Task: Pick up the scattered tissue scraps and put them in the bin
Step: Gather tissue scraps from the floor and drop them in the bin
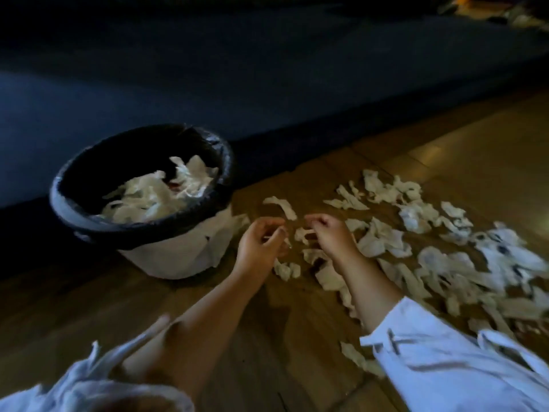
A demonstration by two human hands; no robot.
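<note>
A round bin (pixel 74 200) with a black liner stands on the floor at the left and holds a heap of white tissue. Several white tissue scraps (pixel 383 242) lie scattered over the wooden floor to the right of it. My left hand (pixel 260 248) hovers just right of the bin with its fingers curled, and a small pale scrap seems to be pinched in them. My right hand (pixel 331 237) is close beside it, low over the scraps. Its thumb and fingers pinch a thin strip of tissue (pixel 306 232). The frame is dim and blurred.
A dark blue sofa or bed edge (pixel 208 84) runs across the back, right behind the bin. Wooden floor (pixel 460 144) stretches to the far right. My white sleeves (pixel 445 352) fill the lower corners. One more scrap (pixel 353 356) lies by my right sleeve.
</note>
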